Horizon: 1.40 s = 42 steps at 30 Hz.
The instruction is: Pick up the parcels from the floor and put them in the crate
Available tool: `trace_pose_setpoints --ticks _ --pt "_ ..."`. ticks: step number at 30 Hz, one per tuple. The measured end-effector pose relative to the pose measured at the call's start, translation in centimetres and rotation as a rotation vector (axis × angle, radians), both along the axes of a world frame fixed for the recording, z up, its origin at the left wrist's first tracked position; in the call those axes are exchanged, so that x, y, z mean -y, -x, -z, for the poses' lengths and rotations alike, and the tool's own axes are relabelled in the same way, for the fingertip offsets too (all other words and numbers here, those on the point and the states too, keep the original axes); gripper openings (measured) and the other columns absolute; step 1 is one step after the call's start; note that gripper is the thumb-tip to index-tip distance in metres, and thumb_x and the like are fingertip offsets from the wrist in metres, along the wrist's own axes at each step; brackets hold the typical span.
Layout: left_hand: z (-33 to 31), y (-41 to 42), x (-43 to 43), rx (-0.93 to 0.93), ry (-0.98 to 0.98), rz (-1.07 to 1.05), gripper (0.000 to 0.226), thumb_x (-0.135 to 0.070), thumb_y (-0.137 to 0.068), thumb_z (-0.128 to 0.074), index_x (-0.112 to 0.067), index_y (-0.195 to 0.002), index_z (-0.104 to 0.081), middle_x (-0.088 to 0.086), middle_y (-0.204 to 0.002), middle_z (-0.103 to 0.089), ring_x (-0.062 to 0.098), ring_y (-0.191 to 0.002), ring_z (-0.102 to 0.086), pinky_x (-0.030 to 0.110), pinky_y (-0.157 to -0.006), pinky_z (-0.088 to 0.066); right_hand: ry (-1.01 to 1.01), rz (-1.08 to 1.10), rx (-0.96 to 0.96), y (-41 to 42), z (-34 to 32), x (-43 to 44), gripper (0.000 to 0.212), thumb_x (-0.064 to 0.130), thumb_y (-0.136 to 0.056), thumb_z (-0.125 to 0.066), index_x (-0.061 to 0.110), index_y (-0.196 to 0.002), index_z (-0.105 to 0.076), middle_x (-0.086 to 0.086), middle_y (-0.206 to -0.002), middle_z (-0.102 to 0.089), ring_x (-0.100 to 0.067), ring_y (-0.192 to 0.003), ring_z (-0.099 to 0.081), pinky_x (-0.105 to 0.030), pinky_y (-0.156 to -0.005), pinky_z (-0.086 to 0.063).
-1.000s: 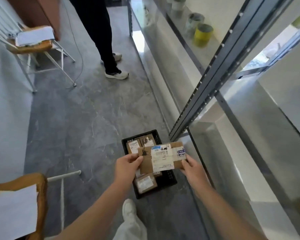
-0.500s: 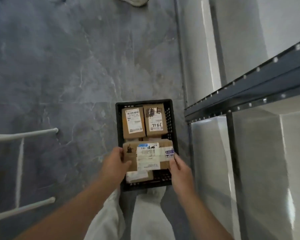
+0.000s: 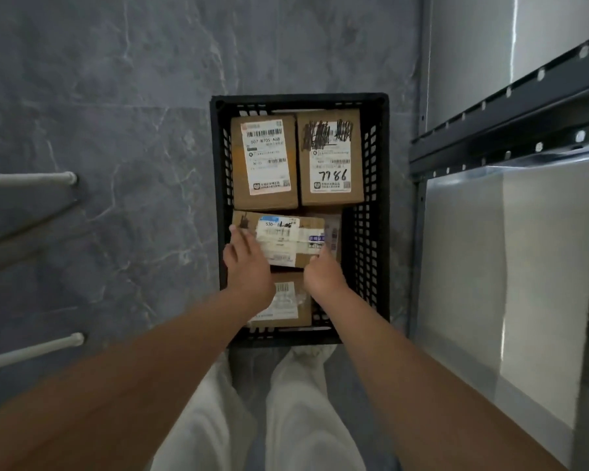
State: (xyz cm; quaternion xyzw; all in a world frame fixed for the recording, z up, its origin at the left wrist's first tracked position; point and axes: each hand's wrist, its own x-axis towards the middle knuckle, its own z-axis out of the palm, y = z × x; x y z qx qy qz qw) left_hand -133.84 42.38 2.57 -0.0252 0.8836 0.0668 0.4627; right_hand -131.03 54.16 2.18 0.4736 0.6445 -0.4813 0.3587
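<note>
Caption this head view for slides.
Left hand and right hand hold a labelled parcel in the black crate among other parcels.

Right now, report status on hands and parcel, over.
Left hand, right hand grip flat parcel. Parcel low inside black crate, above other boxes. Nothing in the way.

One crate (image 3: 366,232), four parcels (image 3: 264,161) in plain sight, two hands (image 3: 249,266).
</note>
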Motion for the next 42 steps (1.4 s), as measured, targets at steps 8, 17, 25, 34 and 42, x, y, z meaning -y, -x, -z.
trace_pose_setpoints --ticks 8,17,25,34,42 --pt "-9.0 -0.2 1.2 -0.022 -0.154 0.146 0.080 -0.005 -0.088 -0.052 -0.015 -0.155 -0.010 0.004 -0.163 -0.009 0.021 -0.148 -0.014 0.040 -0.121 -0.018 -0.131 -0.041 -0.052 -1.9 -10.7 -3.8 0.056 0.021 -0.107 -0.030 0.020 -0.158 -0.009 -0.005 -0.161 -0.025 -0.023 -0.145 -0.029 -0.034 -0.115 -0.027" --pt "-37.2 3.9 -10.5 -0.516 -0.472 0.723 0.080 -0.023 -0.088 -0.061 -0.012 -0.155 -0.018 0.001 -0.164 -0.010 0.016 -0.151 -0.012 0.043 -0.118 -0.013 -0.626 0.094 -0.422 1.2 -40.2 -10.8 0.068 0.005 -0.103 -0.033 0.027 -0.157 0.002 -0.003 -0.164 -0.014 -0.022 -0.146 -0.028 -0.029 -0.114 -0.024" --pt "-65.0 6.3 -12.7 -0.990 -0.806 0.945 0.069 -0.026 -0.100 -0.023 -0.017 -0.151 0.024 -0.001 -0.157 0.032 0.018 -0.145 0.027 0.048 -0.121 0.009 -1.148 0.228 -0.780 -2.6 -68.0 -6.6 0.056 0.023 -0.106 -0.030 0.027 -0.158 -0.008 0.008 -0.165 -0.013 -0.008 -0.150 -0.016 -0.027 -0.121 -0.020" --pt "-85.0 -4.8 -9.9 -1.168 -1.262 1.029 0.069 -0.029 -0.103 -0.030 -0.016 -0.154 0.014 -0.001 -0.162 0.020 0.015 -0.149 0.018 0.047 -0.121 0.009 -1.632 0.239 -0.595 -18.7 -86.3 -0.2 0.060 0.029 -0.106 -0.034 0.016 -0.158 -0.007 -0.001 -0.166 -0.006 -0.016 -0.153 -0.002 -0.036 -0.124 0.001" --pt "-89.3 -19.5 -1.1 -1.181 -1.573 1.208 0.068 -0.028 -0.102 -0.035 -0.017 -0.156 0.004 -0.002 -0.164 0.008 0.014 -0.151 0.008 0.046 -0.121 0.008 -1.679 0.502 -0.447 -34.2 -90.6 11.1 0.061 0.038 -0.106 -0.033 0.025 -0.158 -0.003 0.004 -0.166 0.001 -0.016 -0.153 0.003 -0.039 -0.124 -0.001"
